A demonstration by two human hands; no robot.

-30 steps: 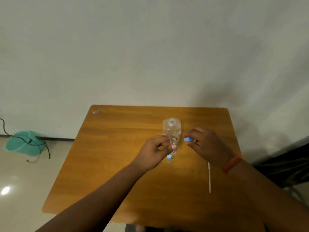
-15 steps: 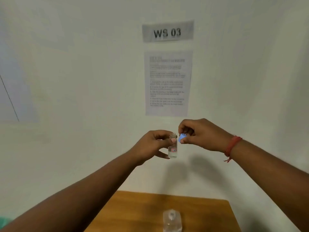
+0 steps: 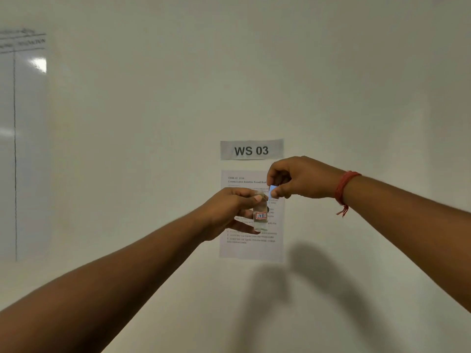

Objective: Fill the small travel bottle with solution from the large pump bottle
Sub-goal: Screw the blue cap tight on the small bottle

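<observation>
A small clear travel bottle (image 3: 261, 217) with a red-edged label reading "17B" is held upright in front of the wall at chest height. My left hand (image 3: 229, 212) grips it near its top, fingers curled round it. My right hand (image 3: 300, 179) pinches a small blue cap (image 3: 272, 190) just above and to the right of the bottle's mouth. The cap is apart from the bottle. The large pump bottle and the table are out of view.
A "WS 03" sign (image 3: 251, 149) and a printed instruction sheet (image 3: 251, 248) hang on the pale wall behind my hands. A glossy chart (image 3: 24, 138) hangs at the far left. My right wrist wears a red thread band (image 3: 344, 186).
Both hands have lifted the small bottle and blue cap up off the table, and my view has tilted up to the wall. The table and large bottle have dropped out of view.
</observation>
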